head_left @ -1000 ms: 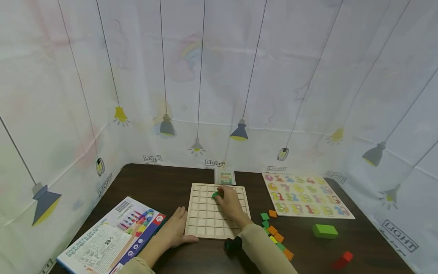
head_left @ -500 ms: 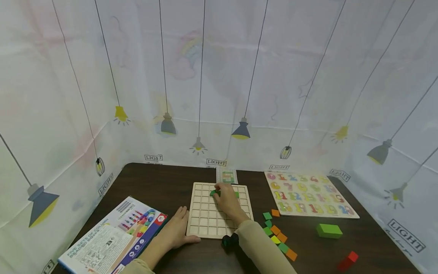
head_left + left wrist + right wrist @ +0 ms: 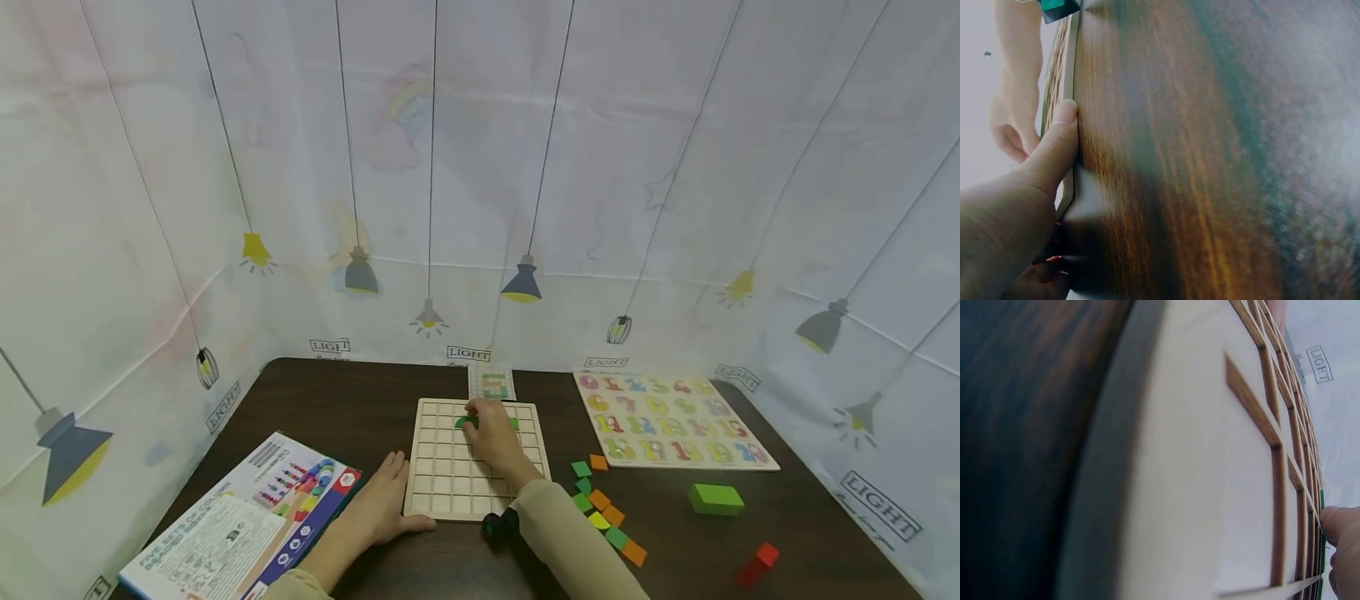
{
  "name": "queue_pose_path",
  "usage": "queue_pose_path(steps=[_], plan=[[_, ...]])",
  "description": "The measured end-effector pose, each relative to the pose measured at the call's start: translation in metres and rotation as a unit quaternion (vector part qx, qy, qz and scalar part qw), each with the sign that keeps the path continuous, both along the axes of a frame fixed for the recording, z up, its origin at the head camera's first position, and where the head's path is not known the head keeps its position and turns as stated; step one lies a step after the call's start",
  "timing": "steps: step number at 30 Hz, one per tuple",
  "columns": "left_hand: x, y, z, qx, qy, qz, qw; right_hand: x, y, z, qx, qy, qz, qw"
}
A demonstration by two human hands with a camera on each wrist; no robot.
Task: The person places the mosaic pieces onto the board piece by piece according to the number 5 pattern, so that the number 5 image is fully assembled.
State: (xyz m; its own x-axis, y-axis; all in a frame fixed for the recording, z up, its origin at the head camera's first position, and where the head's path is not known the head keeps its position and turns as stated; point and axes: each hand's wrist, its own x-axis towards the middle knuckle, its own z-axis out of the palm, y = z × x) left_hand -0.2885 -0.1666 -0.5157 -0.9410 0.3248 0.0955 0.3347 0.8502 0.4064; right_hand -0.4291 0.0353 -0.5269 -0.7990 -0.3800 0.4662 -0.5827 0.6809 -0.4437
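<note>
A pale wooden grid board (image 3: 442,482) lies on the dark table. My left hand (image 3: 386,498) rests at its left edge with fingers extended; in the left wrist view the thumb (image 3: 1065,115) touches the board's side. Over the upper rows, my right hand (image 3: 492,435) pinches a green tile (image 3: 460,422) against the board between thumb and curled fingers. Another green piece (image 3: 514,423) shows on the board just right of that hand. In the right wrist view the right thumb (image 3: 1338,524) meets the far grid beside a strip of green.
Behind the board lies a small pattern card (image 3: 492,385). Loose green, orange and yellow tiles (image 3: 600,521) are strewn to its right. Farther right are a number board (image 3: 667,421), a green block (image 3: 715,499) and a red block (image 3: 757,564). A printed box (image 3: 247,517) sits left.
The right hand has lowered the green tile onto the upper grid and shifted slightly left. Another green piece has come into sight on its right. The left hand stays in place.
</note>
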Motion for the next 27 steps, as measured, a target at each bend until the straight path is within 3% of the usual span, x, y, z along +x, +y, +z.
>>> queue_pose_path(steps=[7,18,27], plan=[[0.0,0.001,0.001,0.001,0.0,-0.001,1.0,0.004,0.006,0.001,-0.022,-0.003,0.007,1.0],[0.003,0.0,0.005,0.0,0.0,-0.002,1.0,0.014,0.035,0.005,-0.054,-0.024,-0.019,0.998],[0.001,0.001,-0.001,0.001,-0.005,0.001,1.0,0.024,0.066,0.004,-0.076,-0.001,-0.027,0.997]])
